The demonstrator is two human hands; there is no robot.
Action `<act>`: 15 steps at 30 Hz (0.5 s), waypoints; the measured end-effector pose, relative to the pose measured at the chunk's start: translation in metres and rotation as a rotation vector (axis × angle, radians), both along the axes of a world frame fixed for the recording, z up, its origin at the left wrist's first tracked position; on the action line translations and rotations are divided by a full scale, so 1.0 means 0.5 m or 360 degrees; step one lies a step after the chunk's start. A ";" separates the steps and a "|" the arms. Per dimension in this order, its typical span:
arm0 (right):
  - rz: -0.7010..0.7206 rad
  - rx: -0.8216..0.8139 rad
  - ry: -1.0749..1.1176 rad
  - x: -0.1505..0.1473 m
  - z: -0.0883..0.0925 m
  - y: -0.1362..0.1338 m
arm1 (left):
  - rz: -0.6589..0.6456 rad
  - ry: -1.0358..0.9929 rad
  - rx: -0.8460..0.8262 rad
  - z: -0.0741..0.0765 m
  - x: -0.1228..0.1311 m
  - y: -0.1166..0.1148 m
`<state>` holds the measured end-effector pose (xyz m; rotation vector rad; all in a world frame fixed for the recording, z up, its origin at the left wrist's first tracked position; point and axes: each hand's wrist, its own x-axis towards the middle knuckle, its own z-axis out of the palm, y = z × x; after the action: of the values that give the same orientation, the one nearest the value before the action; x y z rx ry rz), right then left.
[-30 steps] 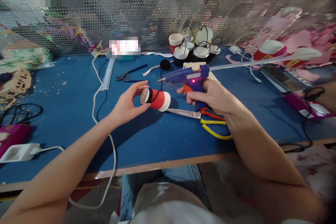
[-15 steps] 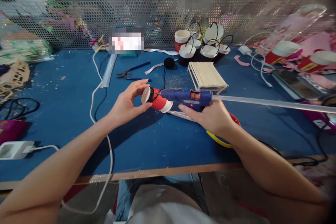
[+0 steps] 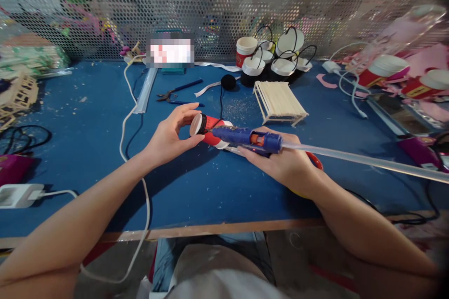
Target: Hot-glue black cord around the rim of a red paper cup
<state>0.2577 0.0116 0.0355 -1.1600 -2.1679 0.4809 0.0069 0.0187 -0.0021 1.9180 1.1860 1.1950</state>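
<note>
My left hand [image 3: 173,134] holds a red paper cup [image 3: 212,124] on its side, fingers and thumb around its base end. Black cord is wound around that end, and a strand runs back to a black ball of cord [image 3: 228,82]. My right hand [image 3: 280,156] grips a blue glue gun [image 3: 238,135] with a long clear glue stick [image 3: 351,158] out of its rear. The gun's nozzle is at the cup's side, close to the black winding; whether it touches is hard to tell.
Pliers [image 3: 175,95] lie behind my left hand. A small wooden-stick table [image 3: 280,100] and several cups with black handles [image 3: 282,67] stand farther back. A white cable [image 3: 122,138] crosses the left side. A phone [image 3: 396,112] lies at right.
The glue gun has tilted, its rear end and glue stick dropping, and my right hand has rolled with it. The cup has turned slightly in my left hand.
</note>
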 end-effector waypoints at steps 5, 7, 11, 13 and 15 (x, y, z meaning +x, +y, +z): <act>-0.0031 -0.0009 -0.0008 0.004 -0.005 -0.003 | 0.0000 -0.0002 -0.0003 0.003 0.001 -0.002; -0.0016 0.0010 -0.0027 0.005 -0.007 -0.003 | -0.0016 -0.0011 -0.0024 0.005 0.002 -0.003; -0.0014 -0.0001 -0.0033 0.006 -0.006 -0.002 | -0.0038 -0.0036 -0.0046 0.007 0.003 -0.003; -0.0033 0.0012 -0.0032 0.007 -0.004 -0.001 | -0.0040 -0.0029 -0.0029 0.007 0.002 -0.003; 0.0013 0.0037 -0.0061 0.008 -0.001 -0.001 | -0.0035 -0.0018 -0.0032 0.006 0.001 -0.003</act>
<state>0.2618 0.0114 0.0349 -1.1572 -2.2059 0.4392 0.0074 0.0171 0.0011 1.9027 1.1639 1.1767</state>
